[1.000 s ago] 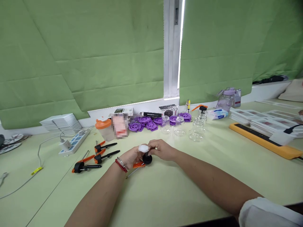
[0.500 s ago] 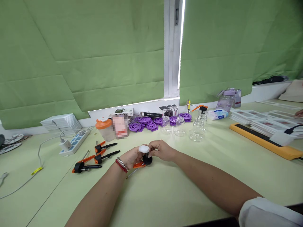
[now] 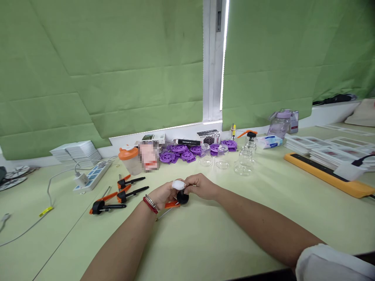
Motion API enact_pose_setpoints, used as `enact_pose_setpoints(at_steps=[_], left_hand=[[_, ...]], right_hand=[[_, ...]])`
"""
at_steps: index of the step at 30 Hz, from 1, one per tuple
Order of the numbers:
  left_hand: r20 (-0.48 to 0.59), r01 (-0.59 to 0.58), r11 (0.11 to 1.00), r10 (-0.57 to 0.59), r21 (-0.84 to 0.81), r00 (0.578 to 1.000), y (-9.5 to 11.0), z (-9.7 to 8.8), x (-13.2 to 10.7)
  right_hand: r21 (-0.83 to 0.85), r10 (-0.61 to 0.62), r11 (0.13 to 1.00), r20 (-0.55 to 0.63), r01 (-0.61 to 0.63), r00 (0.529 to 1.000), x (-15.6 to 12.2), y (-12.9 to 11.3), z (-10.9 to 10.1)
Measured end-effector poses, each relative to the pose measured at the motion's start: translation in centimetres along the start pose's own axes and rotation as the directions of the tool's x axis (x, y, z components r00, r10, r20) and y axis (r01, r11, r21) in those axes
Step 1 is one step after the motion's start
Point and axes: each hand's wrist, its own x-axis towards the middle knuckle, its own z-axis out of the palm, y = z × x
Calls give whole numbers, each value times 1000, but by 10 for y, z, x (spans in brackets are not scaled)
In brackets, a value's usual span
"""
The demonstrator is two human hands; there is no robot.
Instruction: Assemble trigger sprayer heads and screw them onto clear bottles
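My left hand (image 3: 161,195) is closed around a black-and-orange tool with a thin metal rod (image 3: 172,204). A white covering (image 3: 178,185) shows at its thumb. The tool's round black end (image 3: 183,198) faces me. From the right, my right hand (image 3: 202,186) pinches the narrow black part just above that round end, its fingertips close to the left thumb. What lies between the fingertips is partly hidden. Left of my hands, several similar black-and-orange tools (image 3: 101,207) lie on the table with their black stems pointing right.
Behind my hands stand an orange-lidded shaker cup (image 3: 129,159), purple plastic pieces (image 3: 187,156) and clear bottle-shaped containers (image 3: 243,166). A power strip (image 3: 93,177) with cables lies left. On the right are a yellow-and-black bar (image 3: 325,173), stacked white cards (image 3: 328,158) and another person's hand (image 3: 370,140).
Almost nothing differs. Both hands keep their hold on the tool in the same place, with at most a tiny shift at the fingertips.
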Motion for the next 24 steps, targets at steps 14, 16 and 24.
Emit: enact_pose_setpoints(at_steps=[14,16,24], left_hand=[[23,3,999,-2,-42,1000,-1,-1,-1],[16,4,999,-4,-37,1000,-1,-1,-1],[-12,10,999,-10,-32,1000,0,0,-1]], right_hand=[[61,48,997,-33,-46,998,-3,0,3],[58,41,998,-41,-38,998,-4,-1,4],[31,25,999,-101,-22,995,-5,0,6]])
